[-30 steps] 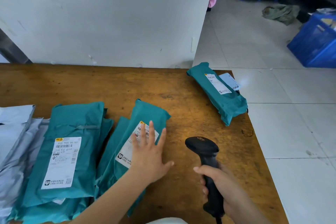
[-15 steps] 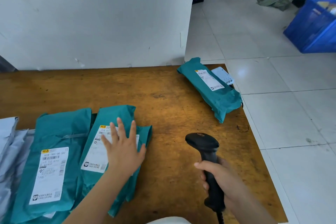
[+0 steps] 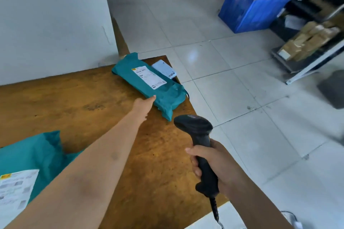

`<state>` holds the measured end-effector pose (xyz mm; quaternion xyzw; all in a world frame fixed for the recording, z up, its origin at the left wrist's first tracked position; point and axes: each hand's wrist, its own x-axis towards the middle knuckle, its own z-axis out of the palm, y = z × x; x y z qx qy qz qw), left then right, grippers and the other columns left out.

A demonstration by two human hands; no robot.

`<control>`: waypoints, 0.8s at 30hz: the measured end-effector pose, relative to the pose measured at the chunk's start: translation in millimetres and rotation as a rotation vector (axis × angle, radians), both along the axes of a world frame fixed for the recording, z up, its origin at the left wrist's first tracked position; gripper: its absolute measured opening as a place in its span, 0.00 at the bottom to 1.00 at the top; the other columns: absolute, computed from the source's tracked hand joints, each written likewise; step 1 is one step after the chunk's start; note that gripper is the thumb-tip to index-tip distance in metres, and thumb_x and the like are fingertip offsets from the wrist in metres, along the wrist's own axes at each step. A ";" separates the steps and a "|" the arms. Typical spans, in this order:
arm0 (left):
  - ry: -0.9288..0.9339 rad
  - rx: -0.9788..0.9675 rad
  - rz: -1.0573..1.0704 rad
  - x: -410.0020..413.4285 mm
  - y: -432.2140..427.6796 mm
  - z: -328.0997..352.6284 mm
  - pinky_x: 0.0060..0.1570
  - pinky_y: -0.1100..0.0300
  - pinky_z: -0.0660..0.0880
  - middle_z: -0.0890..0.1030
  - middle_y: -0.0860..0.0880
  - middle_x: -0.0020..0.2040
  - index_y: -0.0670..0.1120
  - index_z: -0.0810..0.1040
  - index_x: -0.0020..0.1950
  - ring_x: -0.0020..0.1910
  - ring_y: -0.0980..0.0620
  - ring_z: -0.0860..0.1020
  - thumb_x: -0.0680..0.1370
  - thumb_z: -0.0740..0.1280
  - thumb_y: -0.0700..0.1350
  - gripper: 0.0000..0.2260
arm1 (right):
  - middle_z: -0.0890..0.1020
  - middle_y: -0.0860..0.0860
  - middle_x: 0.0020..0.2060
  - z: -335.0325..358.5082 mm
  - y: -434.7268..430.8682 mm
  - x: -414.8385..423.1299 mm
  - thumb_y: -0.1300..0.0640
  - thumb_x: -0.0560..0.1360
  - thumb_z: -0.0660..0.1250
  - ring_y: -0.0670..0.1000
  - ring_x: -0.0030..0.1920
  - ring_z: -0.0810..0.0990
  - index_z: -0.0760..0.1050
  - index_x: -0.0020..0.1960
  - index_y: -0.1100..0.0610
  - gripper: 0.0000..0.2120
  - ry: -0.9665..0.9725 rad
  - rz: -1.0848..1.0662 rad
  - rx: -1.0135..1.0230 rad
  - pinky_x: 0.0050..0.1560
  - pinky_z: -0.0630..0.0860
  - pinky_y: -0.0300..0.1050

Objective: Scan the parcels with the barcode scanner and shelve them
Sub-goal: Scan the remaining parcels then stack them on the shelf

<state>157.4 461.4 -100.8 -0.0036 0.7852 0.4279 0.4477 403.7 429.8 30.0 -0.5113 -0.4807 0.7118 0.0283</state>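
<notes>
A teal parcel (image 3: 167, 96) with a white label lies at the far right corner of the wooden table (image 3: 89, 102). My left hand (image 3: 143, 105) is stretched out to it, its fingertips touching the parcel's near edge. Whether any fingers curl under the edge is hidden. My right hand (image 3: 214, 161) grips the handle of the black barcode scanner (image 3: 195, 126), held upright over the table's right edge, its head facing the parcel. More teal parcels (image 3: 37, 150) lie at the lower left, partly behind my left forearm.
A small light-blue parcel (image 3: 163, 69) lies behind the teal one at the table corner. A white wall (image 3: 46, 15) backs the table. On the tiled floor stand a blue crate (image 3: 251, 5) and, at far right, a shelf of cardboard boxes (image 3: 307, 42).
My left hand left the parcels at the lower left and reached across to the far-right parcel. The view swung right. The scanner stays in my right hand.
</notes>
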 end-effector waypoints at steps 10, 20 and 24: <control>0.016 0.214 0.020 2.4 -20.5 -4.7 0.50 0.54 0.71 0.77 0.49 0.49 0.49 0.73 0.39 0.50 0.49 0.74 0.77 0.68 0.45 0.07 | 0.73 0.54 0.26 -8.9 -5.2 15.2 0.60 0.72 0.69 0.50 0.23 0.70 0.71 0.41 0.60 0.08 0.006 -0.073 -0.058 0.28 0.69 0.42; -0.143 0.067 0.081 54.1 -258.0 -3.7 0.59 0.50 0.75 0.85 0.41 0.48 0.31 0.78 0.48 0.51 0.42 0.82 0.74 0.70 0.38 0.10 | 0.72 0.54 0.24 -22.7 -66.6 -32.7 0.64 0.72 0.69 0.50 0.21 0.68 0.69 0.41 0.61 0.09 0.021 0.174 -0.127 0.23 0.65 0.40; -0.009 -0.079 -0.049 60.1 -290.6 -8.7 0.42 0.57 0.70 0.79 0.41 0.39 0.43 0.75 0.41 0.40 0.46 0.77 0.76 0.65 0.44 0.06 | 0.72 0.53 0.23 -25.4 -93.4 -44.7 0.63 0.72 0.69 0.50 0.21 0.68 0.69 0.39 0.61 0.09 0.031 0.294 -0.149 0.22 0.65 0.39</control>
